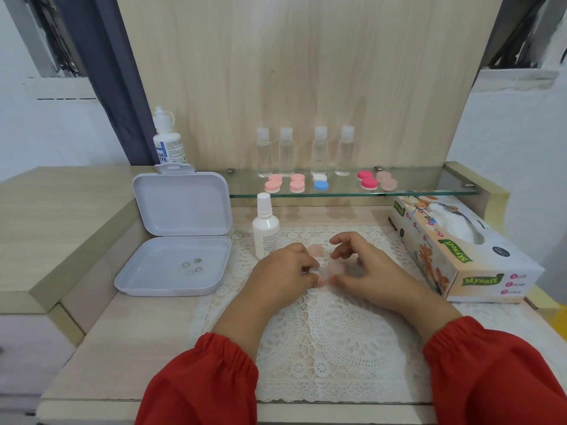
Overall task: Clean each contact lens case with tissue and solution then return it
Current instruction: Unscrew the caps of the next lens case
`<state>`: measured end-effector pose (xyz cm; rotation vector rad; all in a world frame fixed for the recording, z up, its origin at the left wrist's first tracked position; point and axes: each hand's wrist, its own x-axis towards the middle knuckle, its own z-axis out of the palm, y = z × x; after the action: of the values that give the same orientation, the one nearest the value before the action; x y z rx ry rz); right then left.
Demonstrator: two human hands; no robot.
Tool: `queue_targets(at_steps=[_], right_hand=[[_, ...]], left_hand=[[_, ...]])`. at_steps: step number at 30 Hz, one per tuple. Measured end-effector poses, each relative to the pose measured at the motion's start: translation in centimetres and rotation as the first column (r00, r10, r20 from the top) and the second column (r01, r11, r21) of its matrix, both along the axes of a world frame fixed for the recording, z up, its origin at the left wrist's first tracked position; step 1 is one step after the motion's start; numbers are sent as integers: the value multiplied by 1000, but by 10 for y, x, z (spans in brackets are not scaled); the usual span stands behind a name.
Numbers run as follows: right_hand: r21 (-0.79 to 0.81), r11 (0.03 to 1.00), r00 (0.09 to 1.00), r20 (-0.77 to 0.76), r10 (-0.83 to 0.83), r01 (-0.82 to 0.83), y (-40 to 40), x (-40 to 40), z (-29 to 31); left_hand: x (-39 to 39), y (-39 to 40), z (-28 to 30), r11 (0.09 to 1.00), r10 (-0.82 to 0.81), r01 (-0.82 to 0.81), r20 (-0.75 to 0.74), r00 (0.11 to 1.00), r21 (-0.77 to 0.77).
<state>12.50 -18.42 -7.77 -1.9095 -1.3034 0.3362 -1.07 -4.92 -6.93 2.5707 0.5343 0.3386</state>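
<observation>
Now both hands (322, 271) pinch pale pink lens case (333, 269), long axis left-right, over doily (322, 348).

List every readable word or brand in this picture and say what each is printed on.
"Mysoft": green banner on the near end of the tissue box, and again on its long side.
"Soft Facial Tissue": beside the banner on the same end, barely legible.
"EYE": label of the tall solution bottle; the letters above are cut off.
Small white bottle: print too small to read.
</observation>
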Motion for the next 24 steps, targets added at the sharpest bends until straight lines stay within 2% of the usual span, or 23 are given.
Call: queue_targets(at_steps=[10,14,18,24], right_hand=[[62,998,1000,20,-9,8,-3,0,1],[175,977,993,-34,-115,119,1,4,1],[111,966,972,-56,-227,233,4,15,-3],[58,968,969,23,-247,245,11,17,-3]], left_hand=[[0,0,-1,1000,7,-7,-9,1000,10],[-1,0,-1,1000,22,-22,-10,1000,11],[-1,0,-1,999,36,-36,-17,999,10],[-2,-1,-1,999,39,-39,-3,999,-11]])
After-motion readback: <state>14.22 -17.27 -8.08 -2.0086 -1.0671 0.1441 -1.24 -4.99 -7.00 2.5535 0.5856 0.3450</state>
